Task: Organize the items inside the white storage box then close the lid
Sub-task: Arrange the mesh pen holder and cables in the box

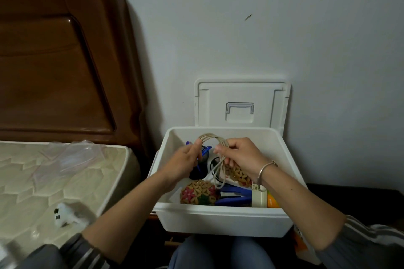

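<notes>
Holding one cord coil (215, 144): two hands, left (185, 162), right (242, 157); one box (218, 218).

storage box (218, 220): plain white
lid (240, 96): white, with a pale grey-blue handle
cord (213, 136): beige
woven ball (197, 192): tan weave with pink and green flower patches
flat plastic piece (235, 194): deep blue
rounded thing (272, 202): orange and yellow
headboard (54, 61): glossy red-brown
mattress (43, 181): cream, quilted in hexagons
wall (262, 28): pale grey-blue
bracelet (262, 172): silver
sleeve (371, 238): grey with paler stripes
trousers (251, 253): blue
</notes>
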Motion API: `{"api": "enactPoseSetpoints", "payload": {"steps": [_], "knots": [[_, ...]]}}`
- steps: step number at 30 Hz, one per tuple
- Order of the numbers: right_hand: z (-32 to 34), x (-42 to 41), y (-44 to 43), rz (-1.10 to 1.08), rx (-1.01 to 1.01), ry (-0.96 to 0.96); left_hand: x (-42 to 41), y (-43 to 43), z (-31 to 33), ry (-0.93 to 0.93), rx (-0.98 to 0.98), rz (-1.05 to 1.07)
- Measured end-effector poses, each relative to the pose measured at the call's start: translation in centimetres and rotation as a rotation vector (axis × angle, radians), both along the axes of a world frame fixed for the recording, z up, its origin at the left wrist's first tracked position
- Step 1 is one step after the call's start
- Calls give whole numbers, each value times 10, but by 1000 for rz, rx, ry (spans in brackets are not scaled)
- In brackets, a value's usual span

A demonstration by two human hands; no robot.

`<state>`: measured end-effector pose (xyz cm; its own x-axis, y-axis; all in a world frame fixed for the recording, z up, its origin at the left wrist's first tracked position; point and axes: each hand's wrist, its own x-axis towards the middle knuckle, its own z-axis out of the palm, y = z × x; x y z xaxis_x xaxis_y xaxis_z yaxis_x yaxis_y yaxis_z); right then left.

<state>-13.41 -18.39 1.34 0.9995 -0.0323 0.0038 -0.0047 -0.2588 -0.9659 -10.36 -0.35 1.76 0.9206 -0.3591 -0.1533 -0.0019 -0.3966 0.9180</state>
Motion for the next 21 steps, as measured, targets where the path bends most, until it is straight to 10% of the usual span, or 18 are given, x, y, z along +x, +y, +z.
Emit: {"api": "enactPoseSetpoints", "payload": {"steps": [21], "knots": [[-6,-2,9,-9,417,1,-5,-11,-15,155,62,-375]]}}
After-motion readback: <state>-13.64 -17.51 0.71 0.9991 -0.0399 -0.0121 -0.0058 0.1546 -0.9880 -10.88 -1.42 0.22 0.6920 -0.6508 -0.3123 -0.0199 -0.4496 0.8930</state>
